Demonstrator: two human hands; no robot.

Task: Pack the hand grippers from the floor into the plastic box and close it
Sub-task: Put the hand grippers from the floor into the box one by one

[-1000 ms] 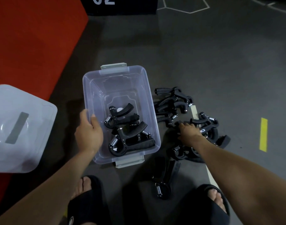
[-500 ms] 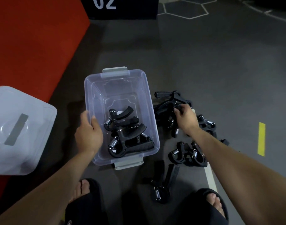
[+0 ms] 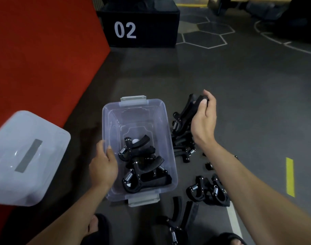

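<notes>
The person is in the middle of packing. The right hand (image 3: pixel 203 119) is lifted above the floor (image 3: pixel 239 85) and its fingers are curled tight round the handles of a black hand gripper (image 3: pixel 185 112). This gripper hangs just beside the far right side of the plastic box (image 3: pixel 115 119), not yet over it. The left hand (image 3: pixel 103 165) holds the near left wall of the box, thumb over the rim, to keep it from sliding.

A few grippers (image 3: pixel 142 167) already lie in the box. More grippers (image 3: pixel 207 191) wait on the floor to its right. The lid (image 3: pixel 27 156) lies off to the left.

Next, it seems the right hand must swing left over the box and let go. The lid comes last.
</notes>
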